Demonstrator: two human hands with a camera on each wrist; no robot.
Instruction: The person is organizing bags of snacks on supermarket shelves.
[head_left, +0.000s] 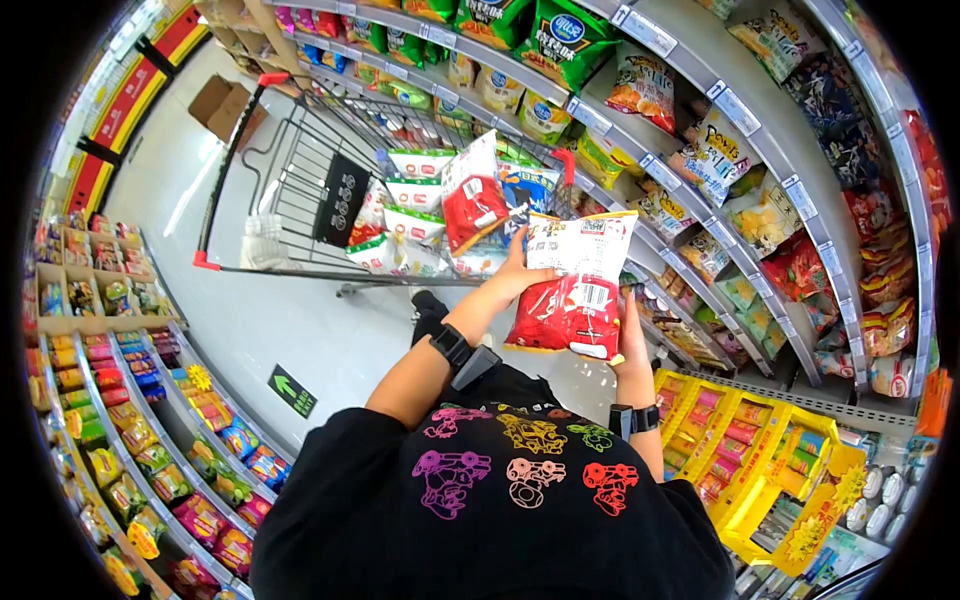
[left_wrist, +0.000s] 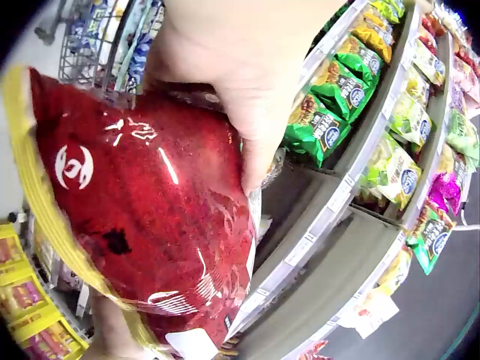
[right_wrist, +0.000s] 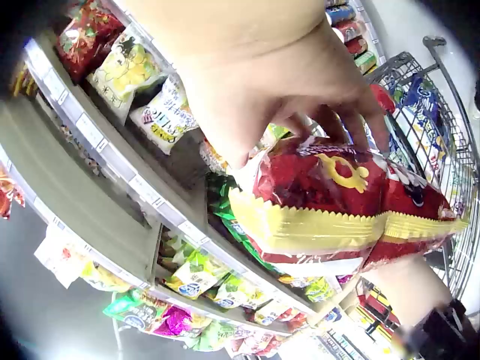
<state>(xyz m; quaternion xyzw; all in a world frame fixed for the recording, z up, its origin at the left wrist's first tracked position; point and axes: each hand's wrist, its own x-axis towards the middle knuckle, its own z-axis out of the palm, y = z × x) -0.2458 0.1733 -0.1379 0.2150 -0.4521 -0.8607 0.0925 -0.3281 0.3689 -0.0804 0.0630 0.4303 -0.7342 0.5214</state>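
Both hands hold a red and white snack bag (head_left: 575, 285) in front of the chest, its barcode side facing up. In the head view the left hand (head_left: 520, 275) grips the bag's upper left side, and the right hand (head_left: 632, 330) holds its right edge. The left wrist view has the bag's red face (left_wrist: 150, 195) below the left hand (left_wrist: 232, 67), thumb along one side. Curled round the bag (right_wrist: 322, 187) in the right wrist view are the right hand's fingers (right_wrist: 349, 124). Another red and white bag (head_left: 474, 195) lies on the cart's load.
A wire shopping cart (head_left: 290, 200) with several white and green bags (head_left: 415, 195) stands ahead. Snack shelves (head_left: 700, 190) curve along the right. A yellow display rack (head_left: 745, 440) is at the lower right, more shelves (head_left: 150, 420) at the left, and a cardboard box (head_left: 222, 105) beyond the cart.
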